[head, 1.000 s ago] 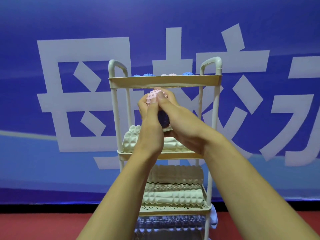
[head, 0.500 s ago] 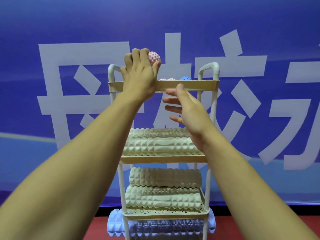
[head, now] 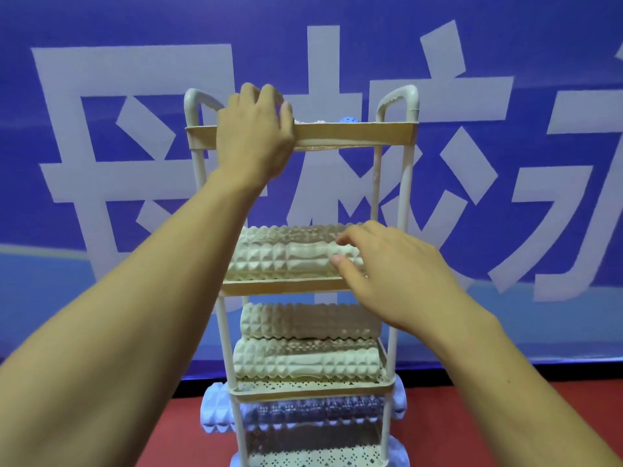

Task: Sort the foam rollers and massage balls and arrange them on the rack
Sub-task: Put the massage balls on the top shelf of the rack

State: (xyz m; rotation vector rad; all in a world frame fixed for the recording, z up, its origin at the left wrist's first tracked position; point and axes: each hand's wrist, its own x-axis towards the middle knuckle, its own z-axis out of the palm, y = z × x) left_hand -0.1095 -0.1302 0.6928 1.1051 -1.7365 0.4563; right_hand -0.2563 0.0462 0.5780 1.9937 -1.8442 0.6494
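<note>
A white rack (head: 354, 133) with several shelves stands in front of me. My left hand (head: 253, 136) lies over the left part of the top shelf's front rim, fingers curled down into the tray; what they enclose is hidden. The tops of pale spiky balls (head: 313, 122) and a blue spiky ball (head: 349, 119) peek over that rim. My right hand (head: 397, 271) hovers open, fingers apart, in front of the right end of the cream foam rollers (head: 279, 261) on the second shelf. Two more cream rollers (head: 303, 362) lie on the third shelf.
Lavender foam rollers (head: 215, 412) lie low in the rack, their ends sticking out on both sides. Two looped handles (head: 401, 96) rise above the top shelf. A blue banner with large white characters (head: 101, 129) hangs close behind; the floor (head: 472, 416) is red.
My left hand carried the pink spiky ball up from in front of the second shelf and has come down onto the top tray, hiding the ball. My right hand let go and dropped to the second shelf.
</note>
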